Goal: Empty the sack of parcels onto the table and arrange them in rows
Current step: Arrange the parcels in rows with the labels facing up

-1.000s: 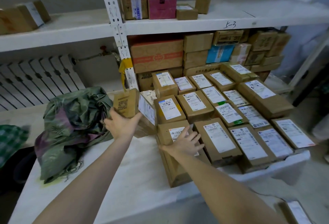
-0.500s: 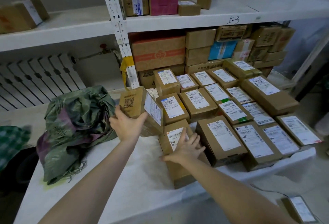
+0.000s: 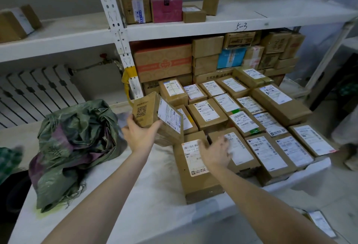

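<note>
Right hand [image 3: 215,154] has shifted off the front-row parcel [image 3: 195,168] toward 3 o'clock, fingers spread, contact unclear. Left hand [image 3: 139,137] grips the tilted QR parcel [image 3: 153,113] at 11 o'clock, unplaced. Sack [image 3: 75,143] lies slack at 9 o'clock on the table [image 3: 135,195]; likely one slot remains.

sack [image 3: 77,146]: green, purple streaks | parcels [image 3: 208,115]: brown, white labels | table [image 3: 155,195]: white | shelf box [image 3: 166,7]: pink

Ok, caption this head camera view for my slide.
Left hand holds a tilted parcel while the right hand hovers over parcel rows; crumpled green sack alongside.
</note>
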Motion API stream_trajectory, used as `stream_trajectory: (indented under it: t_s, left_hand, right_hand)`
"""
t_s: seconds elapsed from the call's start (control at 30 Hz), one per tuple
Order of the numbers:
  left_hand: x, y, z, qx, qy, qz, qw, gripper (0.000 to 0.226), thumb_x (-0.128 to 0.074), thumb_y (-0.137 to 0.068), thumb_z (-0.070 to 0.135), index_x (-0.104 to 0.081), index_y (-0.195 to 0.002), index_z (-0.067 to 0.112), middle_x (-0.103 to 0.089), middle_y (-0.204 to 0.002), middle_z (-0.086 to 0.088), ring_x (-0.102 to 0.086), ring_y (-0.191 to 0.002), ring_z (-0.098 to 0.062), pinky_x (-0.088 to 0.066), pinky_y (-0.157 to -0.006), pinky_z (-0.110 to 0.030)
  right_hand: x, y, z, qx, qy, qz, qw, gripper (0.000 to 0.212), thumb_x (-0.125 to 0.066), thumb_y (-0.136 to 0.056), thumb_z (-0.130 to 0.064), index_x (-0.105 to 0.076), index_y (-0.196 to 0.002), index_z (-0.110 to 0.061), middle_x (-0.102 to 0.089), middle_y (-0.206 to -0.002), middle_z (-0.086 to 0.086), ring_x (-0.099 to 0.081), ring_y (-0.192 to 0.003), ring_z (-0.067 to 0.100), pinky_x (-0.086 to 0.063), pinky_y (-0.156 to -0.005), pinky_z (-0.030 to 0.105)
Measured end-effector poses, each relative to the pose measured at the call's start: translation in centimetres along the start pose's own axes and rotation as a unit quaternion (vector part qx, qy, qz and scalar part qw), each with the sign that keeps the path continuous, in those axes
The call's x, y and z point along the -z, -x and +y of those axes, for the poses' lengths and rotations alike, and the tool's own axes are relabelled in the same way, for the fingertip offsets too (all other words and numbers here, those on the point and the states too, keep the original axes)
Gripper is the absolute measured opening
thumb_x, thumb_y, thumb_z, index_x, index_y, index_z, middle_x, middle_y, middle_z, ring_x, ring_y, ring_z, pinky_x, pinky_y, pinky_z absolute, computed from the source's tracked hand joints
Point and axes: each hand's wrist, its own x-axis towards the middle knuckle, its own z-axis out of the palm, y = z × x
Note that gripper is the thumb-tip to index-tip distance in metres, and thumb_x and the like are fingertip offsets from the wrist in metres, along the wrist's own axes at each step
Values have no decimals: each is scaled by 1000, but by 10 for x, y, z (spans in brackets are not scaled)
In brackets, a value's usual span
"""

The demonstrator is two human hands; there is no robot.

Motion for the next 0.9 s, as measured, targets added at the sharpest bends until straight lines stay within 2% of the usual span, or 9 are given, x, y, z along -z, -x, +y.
stream_trajectory:
  t_s: [0.1, 0.2, 0.3, 0.47, 0.57, 0.67, 0.77, 0.83, 0.9]
  left_hand:
    - [-6, 2, 5, -5, 22, 2, 1000, 93, -82, -66, 41, -35, -144, 23, -37, -137, -11, -40, -125, -28, -36, -104, -36]
    - [-12, 3, 12, -11, 43, 0, 999, 90, -81, -69, 42, -37, -144, 21, -39, -139, -10, -38, -128, -26, -35, -105, -36]
    - [-19, 6, 17, -11, 55, -18, 998, 86, -79, -72, 42, -37, -144, 21, -41, -139, -8, -39, -129, -26, -35, -105, -37]
    - [-25, 11, 16, 23, 87, -50, 995, 71, -75, -80, 32, -43, -142, 19, -38, -129, -3, -42, -118, -21, -34, -102, -30]
    - [-29, 4, 6, 64, 152, -96, 982, 78, -80, -73, 34, -43, -140, 21, -47, -131, -1, -51, -111, -20, -47, -99, -35]
    - [-31, 0, 3, 113, 207, -103, 966, 70, -75, -79, 30, -40, -139, 21, -51, -125, -6, -53, -108, -21, -48, -84, -33]
    - [-29, -5, 4, 138, 258, -129, 948, 46, -65, -85, 32, -52, -126, 17, -58, -108, -5, -56, -97, -21, -47, -72, -31]
    - [-26, -6, 6, 137, 278, -145, 940, 30, -59, -88, 32, -56, -112, 14, -58, -92, -3, -57, -82, -18, -46, -68, -29]
    - [-25, -8, 6, 149, 297, -141, 933, 26, -58, -88, 31, -57, -108, 14, -59, -84, -1, -58, -75, -16, -46, -68, -29]
  right_hand:
    - [18, -18, 26, -244, -187, 93, 947, 87, -64, -84, -42, -14, -147, -7, -23, -149, 18, -31, -134, 35, -31, -110, 51]
    - [25, -21, 44, -361, -295, 62, 883, 92, -68, -82, -29, -9, -149, -8, -23, -146, 20, -32, -131, 37, -34, -109, 48]
    - [27, -23, 44, -340, -325, 21, 882, 87, -61, -89, -23, -3, -152, -11, -28, -145, 23, -40, -127, 38, -38, -103, 45]
    - [33, -41, 34, -303, -347, -48, 886, 64, -61, -87, -24, -33, -142, -3, -41, -139, 22, -45, -122, 36, -40, -100, 42]
    - [42, -43, 22, -312, -303, 3, 900, 68, -64, -85, -25, -33, -140, 0, -37, -141, 21, -42, -125, 34, -39, -101, 40]
    - [54, -39, -2, -131, -429, 45, 893, 54, -60, -90, -18, -40, -139, -7, -42, -140, 14, -48, -123, 29, -41, -103, 40]
    - [75, -35, -19, 49, -439, -158, 883, 47, -61, -91, -30, -47, -134, -16, -50, -134, 0, -50, -116, 14, -41, -95, 30]
    - [88, -38, -25, 76, -354, -345, 866, 51, -63, -89, -37, -43, -133, -21, -49, -128, -7, -48, -113, 11, -41, -89, 26]
    - [92, -43, -25, 56, -323, -498, 803, 47, -66, -86, -34, -49, -126, -18, -60, -121, -4, -57, -107, 14, -46, -84, 28]
